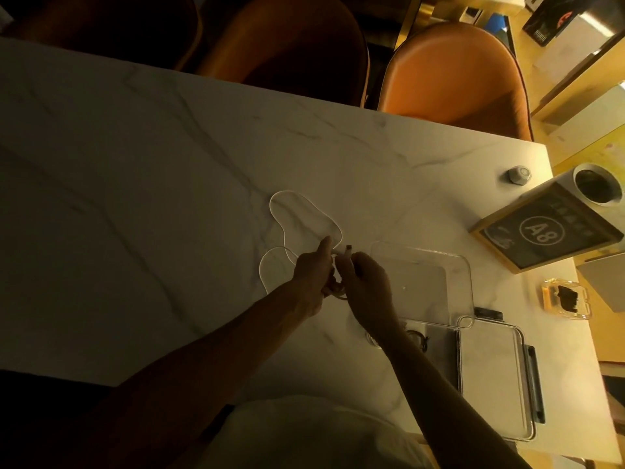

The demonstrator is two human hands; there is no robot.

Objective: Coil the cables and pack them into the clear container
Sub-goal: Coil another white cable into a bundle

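A thin white cable [306, 205] lies in loose loops on the white marble table [152, 184], just beyond my hands. My left hand [313, 277] is closed on a small bundle of its coils. My right hand [367, 286] pinches the cable's end between thumb and fingers, right beside the left hand. The clear container [468, 275] sits open just right of my right hand, with nothing visible inside it. Its clear lid [492, 377] with a dark latch lies nearer to me at the right. A dark coiled cable [417, 337] shows partly behind my right wrist.
A framed sign marked A8 [548, 228] stands at the right, with a white cylinder [597, 184] and a small grey knob [519, 175] behind it. A small clear box of dark pieces [568, 299] sits near the right edge. Orange chairs [456, 72] line the far side.
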